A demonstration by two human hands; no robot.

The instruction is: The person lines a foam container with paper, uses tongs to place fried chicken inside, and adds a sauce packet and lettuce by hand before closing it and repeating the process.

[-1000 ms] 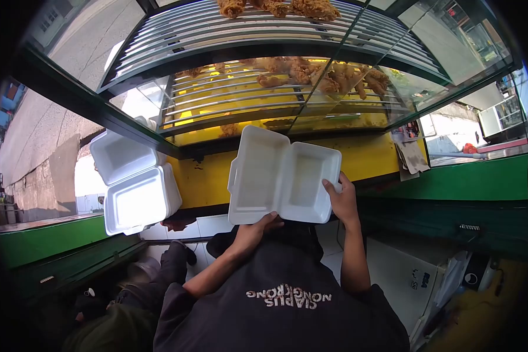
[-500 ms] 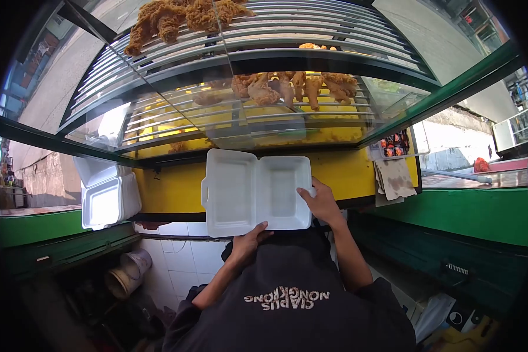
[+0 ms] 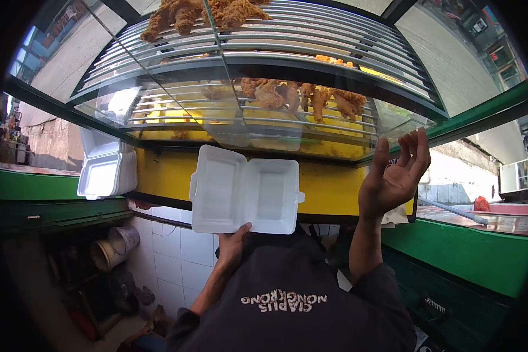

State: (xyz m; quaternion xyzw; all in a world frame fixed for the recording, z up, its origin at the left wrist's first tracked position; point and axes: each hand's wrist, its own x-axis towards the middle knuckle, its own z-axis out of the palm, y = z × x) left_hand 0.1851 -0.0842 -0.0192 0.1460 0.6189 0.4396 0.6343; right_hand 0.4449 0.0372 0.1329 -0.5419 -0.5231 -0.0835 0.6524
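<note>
An unfolded white foam food box is in front of my body, both halves facing up and nothing in them. My left hand grips its near edge close to the fold, thumb on top and the other fingers hidden beneath. Raised off to the right, my right hand holds nothing, its fingers apart and pointing up near the lower right corner of the glass case. Behind the glass, pieces of fried chicken lie on the lower rack, and more fried chicken rests on the upper rack.
A stack of white foam boxes stands at the left end of the yellow counter. The green frame of the case slopes along the right. Buckets sit low at the left. A grey pole lies at the right.
My right hand has let go of the foam box's right edge and moved right and up. The box, held by my left hand alone, has shifted slightly left in view.
</note>
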